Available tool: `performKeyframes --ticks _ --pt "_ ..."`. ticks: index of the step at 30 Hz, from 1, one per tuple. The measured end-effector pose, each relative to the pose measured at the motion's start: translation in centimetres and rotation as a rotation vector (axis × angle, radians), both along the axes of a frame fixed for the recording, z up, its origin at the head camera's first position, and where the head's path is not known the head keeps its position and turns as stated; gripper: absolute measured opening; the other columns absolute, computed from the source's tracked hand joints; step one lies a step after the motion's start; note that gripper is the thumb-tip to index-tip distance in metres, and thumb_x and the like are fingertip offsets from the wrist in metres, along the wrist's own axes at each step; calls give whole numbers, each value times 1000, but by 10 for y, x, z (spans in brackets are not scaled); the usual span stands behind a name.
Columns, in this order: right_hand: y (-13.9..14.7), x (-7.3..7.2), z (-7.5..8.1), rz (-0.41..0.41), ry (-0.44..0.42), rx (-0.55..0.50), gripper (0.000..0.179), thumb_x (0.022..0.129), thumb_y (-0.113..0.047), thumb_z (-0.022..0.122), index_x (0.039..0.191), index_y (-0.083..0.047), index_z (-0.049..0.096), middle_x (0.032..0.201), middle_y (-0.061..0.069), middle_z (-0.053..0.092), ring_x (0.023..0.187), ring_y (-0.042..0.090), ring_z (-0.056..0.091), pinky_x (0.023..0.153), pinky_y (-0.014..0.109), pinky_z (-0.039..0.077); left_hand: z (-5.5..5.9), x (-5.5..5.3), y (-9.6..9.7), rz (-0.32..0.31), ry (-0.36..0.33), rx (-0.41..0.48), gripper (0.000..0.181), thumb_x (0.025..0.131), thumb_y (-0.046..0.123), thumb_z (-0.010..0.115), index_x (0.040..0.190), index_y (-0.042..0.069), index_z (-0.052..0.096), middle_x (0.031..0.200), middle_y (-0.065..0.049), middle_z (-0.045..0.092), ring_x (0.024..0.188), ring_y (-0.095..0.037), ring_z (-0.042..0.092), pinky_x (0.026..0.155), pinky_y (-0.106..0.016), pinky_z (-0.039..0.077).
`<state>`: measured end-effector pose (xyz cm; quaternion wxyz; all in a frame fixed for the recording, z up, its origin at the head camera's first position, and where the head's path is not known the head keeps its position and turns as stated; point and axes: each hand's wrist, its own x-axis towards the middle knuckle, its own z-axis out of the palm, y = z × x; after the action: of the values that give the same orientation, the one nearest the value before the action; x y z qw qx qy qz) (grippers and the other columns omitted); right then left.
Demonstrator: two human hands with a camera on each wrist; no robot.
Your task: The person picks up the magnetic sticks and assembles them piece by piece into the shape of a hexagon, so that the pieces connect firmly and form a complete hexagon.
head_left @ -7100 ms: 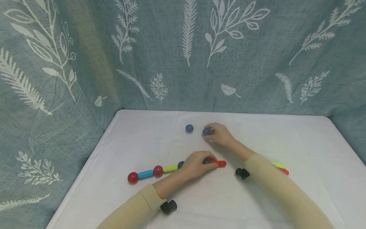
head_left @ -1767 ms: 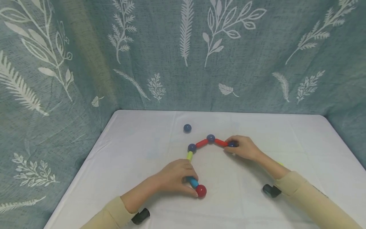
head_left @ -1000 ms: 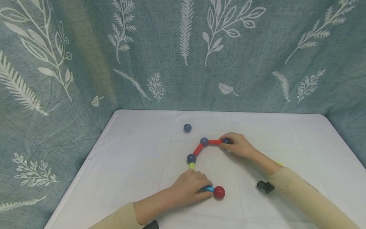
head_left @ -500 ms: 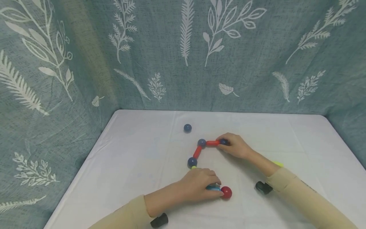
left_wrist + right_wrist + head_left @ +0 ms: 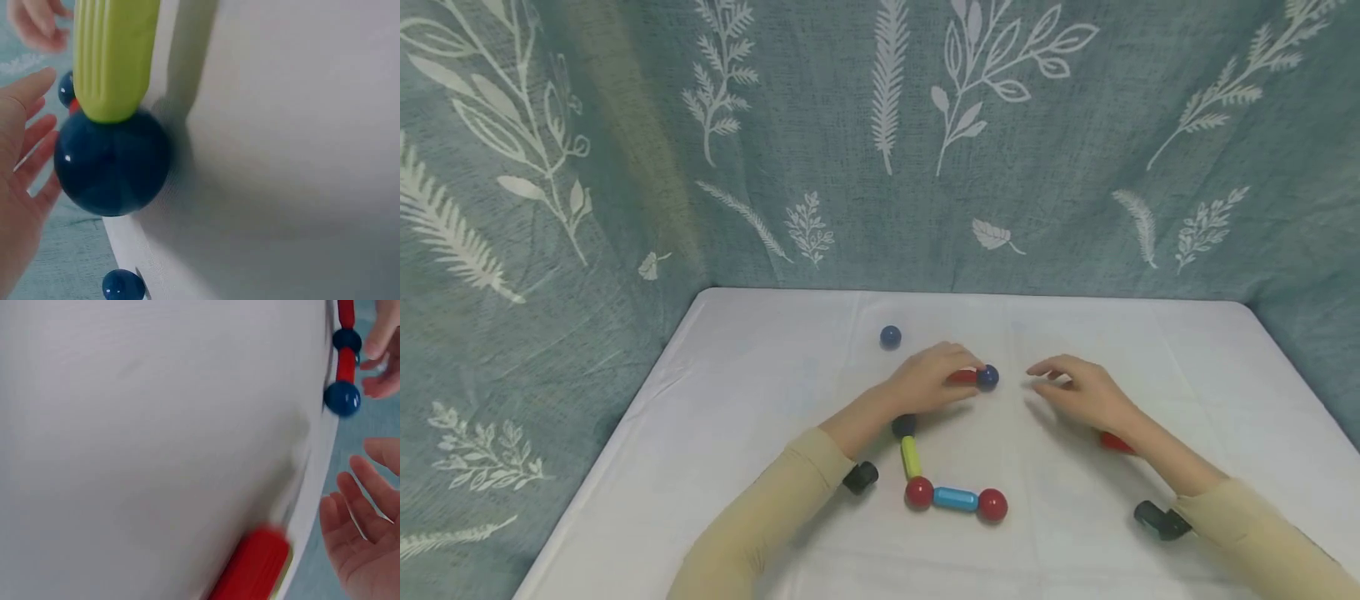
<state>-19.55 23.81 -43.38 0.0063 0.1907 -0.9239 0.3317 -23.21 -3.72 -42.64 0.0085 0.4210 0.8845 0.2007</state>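
A chain of coloured rods and balls lies bent on the table. Its upper end is a blue ball (image 5: 988, 377) on a red rod (image 5: 962, 377). My left hand (image 5: 931, 379) is over that red rod, thumb and fingers parted on either side of it, hiding the ball and rod behind. Lower down come a dark blue ball (image 5: 112, 164), a yellow-green rod (image 5: 911, 457), a red ball (image 5: 920, 492), a light blue rod (image 5: 956, 499) and another red ball (image 5: 992, 506). To the right of the chain, my right hand (image 5: 1086, 393) holds nothing, fingers spread apart in the right wrist view.
A loose blue ball (image 5: 891, 337) sits toward the back of the white table (image 5: 760, 367). Under the right forearm lies a red rod (image 5: 253, 569), with a yellow-green edge beside it. Patterned green-blue cloth (image 5: 850, 225) hangs behind the table.
The left hand has let go of the light blue rod and moved up to the red rod. The right hand has released the end blue ball and drawn back to the right.
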Motion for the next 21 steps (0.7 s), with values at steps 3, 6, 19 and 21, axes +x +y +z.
performKeyframes --ticks 3,6,19,21 --pt "24 13 4 -15 -9 33 23 94 -17 65 115 -8 69 115 12 66 105 31 59 83 46 53 -4 -11 5 30 -84 -17 47 93 34 67 135 16 57 132 0 58 125 -16 50 105 -28 38" --pt "44 25 8 -52 -42 77 25 93 -20 67 115 -8 69 115 14 65 104 34 59 83 49 52 -7 -18 9 47 -178 -10 50 93 35 66 138 16 54 134 -1 57 124 -15 51 104 -27 39" --pt "79 39 2 -69 -153 130 24 87 -23 74 105 -7 72 104 7 68 95 27 61 75 34 52 -11 -21 17 63 -277 23 42 95 28 64 135 16 57 129 -2 61 119 -17 56 100 -26 42" --pt "75 37 0 -69 -154 131 25 87 -23 74 106 -7 71 103 7 68 93 26 61 76 38 52 -11 -21 17 68 -281 28 42 95 28 65 135 16 57 129 -2 61 119 -17 56 100 -26 42"
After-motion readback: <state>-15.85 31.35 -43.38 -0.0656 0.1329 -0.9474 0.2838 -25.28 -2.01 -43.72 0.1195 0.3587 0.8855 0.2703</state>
